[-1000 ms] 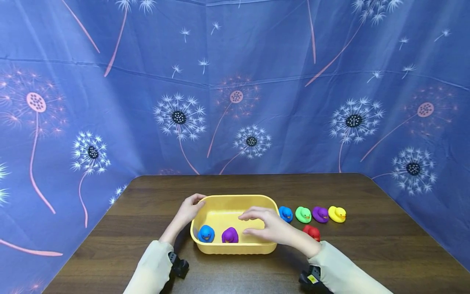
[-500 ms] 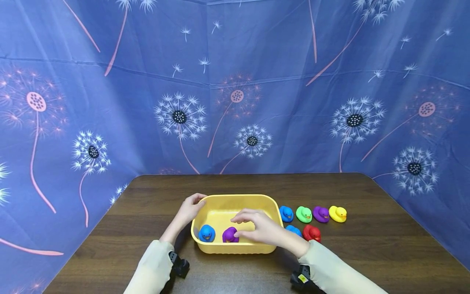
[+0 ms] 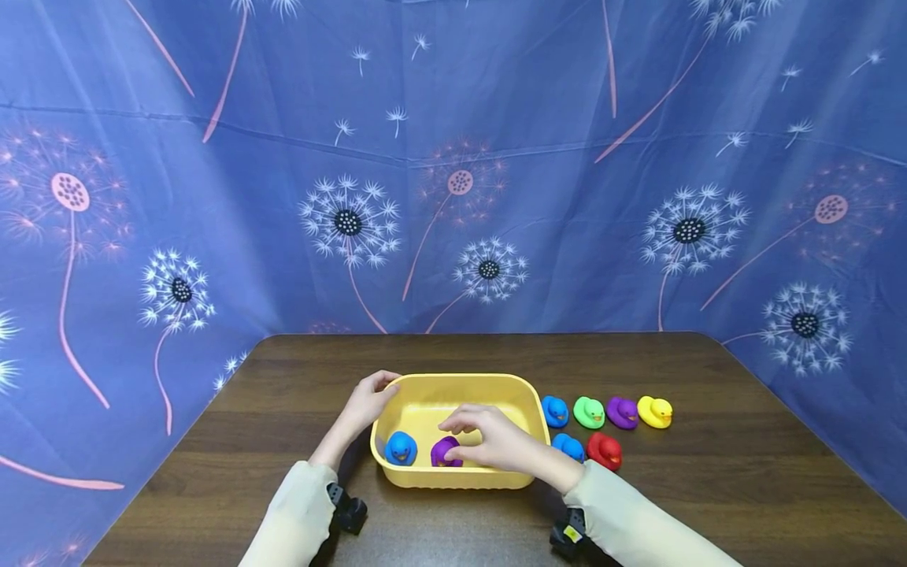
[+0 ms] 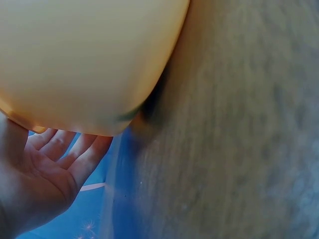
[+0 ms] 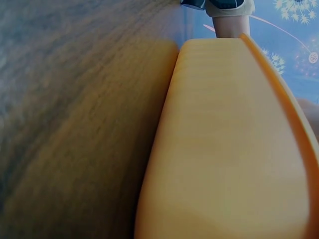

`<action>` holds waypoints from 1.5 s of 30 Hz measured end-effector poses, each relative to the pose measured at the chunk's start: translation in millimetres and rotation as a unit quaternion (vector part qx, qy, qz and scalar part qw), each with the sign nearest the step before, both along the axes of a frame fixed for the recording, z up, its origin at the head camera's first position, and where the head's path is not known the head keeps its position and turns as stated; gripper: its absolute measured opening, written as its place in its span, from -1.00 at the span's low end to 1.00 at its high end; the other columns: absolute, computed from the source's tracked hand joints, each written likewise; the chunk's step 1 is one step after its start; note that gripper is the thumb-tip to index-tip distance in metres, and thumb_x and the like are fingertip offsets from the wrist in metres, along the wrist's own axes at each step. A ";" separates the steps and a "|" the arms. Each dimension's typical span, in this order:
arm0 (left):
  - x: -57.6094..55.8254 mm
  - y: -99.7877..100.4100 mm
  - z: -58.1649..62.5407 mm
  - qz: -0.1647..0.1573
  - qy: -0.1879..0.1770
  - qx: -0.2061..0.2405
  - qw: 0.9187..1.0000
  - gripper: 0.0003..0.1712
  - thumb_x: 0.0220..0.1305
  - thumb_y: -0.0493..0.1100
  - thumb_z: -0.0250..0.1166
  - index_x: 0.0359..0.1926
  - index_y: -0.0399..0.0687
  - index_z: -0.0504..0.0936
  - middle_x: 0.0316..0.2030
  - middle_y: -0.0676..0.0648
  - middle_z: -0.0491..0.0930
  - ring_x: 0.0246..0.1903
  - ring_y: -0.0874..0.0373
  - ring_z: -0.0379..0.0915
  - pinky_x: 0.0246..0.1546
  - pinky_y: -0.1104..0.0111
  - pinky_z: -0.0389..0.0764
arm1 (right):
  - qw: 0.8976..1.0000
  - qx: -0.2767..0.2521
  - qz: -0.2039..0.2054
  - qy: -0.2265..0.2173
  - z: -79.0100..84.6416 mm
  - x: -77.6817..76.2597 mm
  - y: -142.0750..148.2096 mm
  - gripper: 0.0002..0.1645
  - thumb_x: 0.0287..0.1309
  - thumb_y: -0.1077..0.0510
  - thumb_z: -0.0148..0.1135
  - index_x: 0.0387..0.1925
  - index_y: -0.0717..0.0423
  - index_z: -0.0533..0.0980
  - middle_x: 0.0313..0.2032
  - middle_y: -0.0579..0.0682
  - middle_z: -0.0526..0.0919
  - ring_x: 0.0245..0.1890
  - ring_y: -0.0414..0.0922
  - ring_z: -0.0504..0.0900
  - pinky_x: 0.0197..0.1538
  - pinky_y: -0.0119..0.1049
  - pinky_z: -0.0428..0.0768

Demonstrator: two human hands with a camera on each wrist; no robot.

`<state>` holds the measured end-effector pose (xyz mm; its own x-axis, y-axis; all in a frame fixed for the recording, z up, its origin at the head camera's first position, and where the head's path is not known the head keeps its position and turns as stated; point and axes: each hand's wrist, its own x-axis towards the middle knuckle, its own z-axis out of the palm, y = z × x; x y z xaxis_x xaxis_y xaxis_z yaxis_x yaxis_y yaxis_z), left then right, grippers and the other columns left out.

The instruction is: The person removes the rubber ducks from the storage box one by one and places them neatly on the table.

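A yellow plastic tub [image 3: 460, 479] stands on the wooden table, with a blue rubber duck [image 3: 401, 448] and a purple rubber duck [image 3: 441, 451] inside near its front wall. My left hand [image 3: 367, 405] grips the tub's left end, thumb at the rim; the left wrist view shows its fingers [image 4: 84, 157] reaching along the wall. Over the front of the tub reaches my right hand [image 3: 492, 439], fingers loosely bent and spread. Its thumb overlaps the purple duck in the head view. The tub's wall [image 5: 224, 139] hides most of this hand in the right wrist view.
Right of the tub, a back row holds a blue duck [image 3: 556, 411], a green duck [image 3: 590, 412], a purple duck [image 3: 623, 412] and a yellow duck [image 3: 655, 412]. In front sit another blue duck [image 3: 568, 446] and a red duck [image 3: 605, 450]. A blue dandelion-patterned cloth [image 3: 567, 197] hangs behind.
My right hand has moved left inside the tub, up to the purple duck, uncovering the front blue duck and the red duck on the table. The left hand stays at the tub's rim.
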<state>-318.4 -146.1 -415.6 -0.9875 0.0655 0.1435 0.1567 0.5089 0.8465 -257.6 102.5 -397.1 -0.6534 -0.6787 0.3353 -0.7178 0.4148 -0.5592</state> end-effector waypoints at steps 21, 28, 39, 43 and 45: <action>-1.6 1.1 -2.5 0.004 0.000 0.000 1.000 -0.72 0.29 -0.21 0.14 -0.03 -0.23 0.58 -0.20 -0.17 0.63 -0.24 0.07 0.51 -0.24 0.32 0.52 | 0.996 -0.005 0.030 -0.086 -5.2 -3.1 -4.5 -0.66 0.03 0.11 0.37 -0.13 0.16 0.63 -0.21 0.00 0.65 -0.20 -0.16 0.61 -0.10 -0.39 0.59; -1.1 1.5 -3.1 0.004 0.006 0.002 1.000 -0.72 0.29 -0.23 0.13 -0.03 -0.25 0.57 -0.17 -0.19 0.63 -0.19 0.04 0.52 -0.17 0.24 0.54 | 0.996 -0.004 0.021 -0.084 -5.3 -3.0 -4.4 -0.73 0.02 0.16 0.37 -0.19 0.14 0.64 -0.24 -0.01 0.65 -0.23 -0.21 0.59 -0.12 -0.42 0.59; -2.2 1.4 -4.3 0.000 0.003 0.005 1.000 -0.72 0.30 -0.23 0.12 -0.02 -0.24 0.57 -0.15 -0.19 0.62 -0.16 0.03 0.53 -0.13 0.20 0.54 | 0.998 0.008 -0.005 -0.062 -5.4 -1.4 -4.4 -0.59 -0.04 0.18 0.41 -0.09 0.20 0.59 -0.16 0.00 0.65 -0.15 -0.18 0.59 -0.06 -0.35 0.58; -2.6 0.9 -5.1 0.001 0.007 0.002 1.000 -0.72 0.29 -0.23 0.13 -0.02 -0.23 0.57 -0.14 -0.18 0.62 -0.14 0.02 0.52 -0.13 0.20 0.54 | 0.997 0.000 -0.008 -0.078 -6.7 -2.1 -5.1 -0.63 -0.08 0.24 0.43 -0.14 0.17 0.61 -0.21 -0.01 0.65 -0.21 -0.23 0.58 -0.12 -0.40 0.60; -2.6 0.6 -5.3 0.001 0.008 0.001 1.000 -0.72 0.29 -0.23 0.13 -0.03 -0.23 0.57 -0.14 -0.18 0.62 -0.14 0.02 0.52 -0.13 0.20 0.54 | 0.997 0.000 -0.008 -0.081 -7.2 -2.6 -5.7 -0.63 -0.08 0.25 0.43 -0.14 0.17 0.61 -0.22 -0.02 0.64 -0.22 -0.24 0.58 -0.14 -0.41 0.60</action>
